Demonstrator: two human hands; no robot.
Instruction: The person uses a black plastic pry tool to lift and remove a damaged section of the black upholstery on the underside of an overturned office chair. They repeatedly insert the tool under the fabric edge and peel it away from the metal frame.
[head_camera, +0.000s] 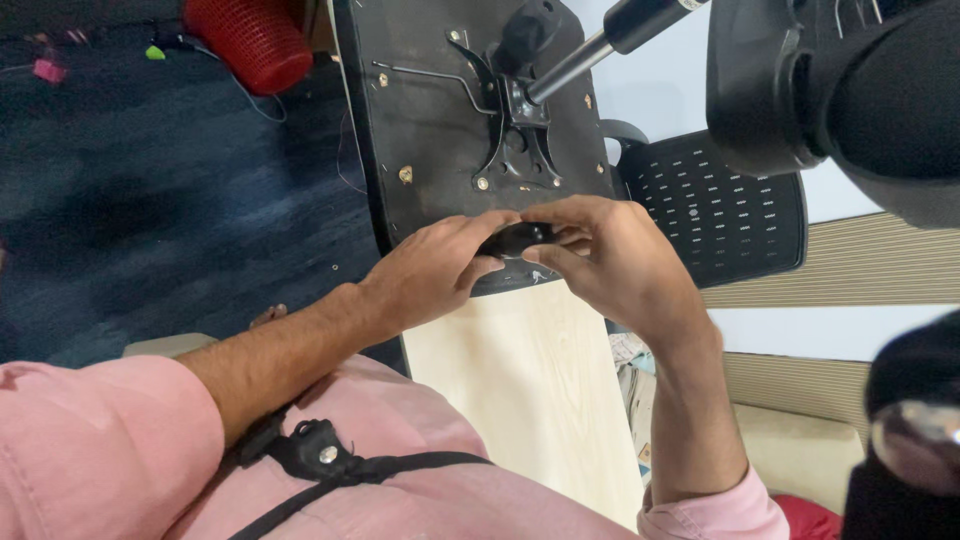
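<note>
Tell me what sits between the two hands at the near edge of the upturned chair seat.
A small black part, pinched between left hand and right hand, head view.

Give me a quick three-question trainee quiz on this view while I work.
1. True or false: both hands meet on one small black part.
2. What lies under the hands? A) upturned chair seat base B) a keyboard C) a plate
3. What colour is the mesh basket on the carpet?

Key: 1 true; 2 A; 3 red.
</note>
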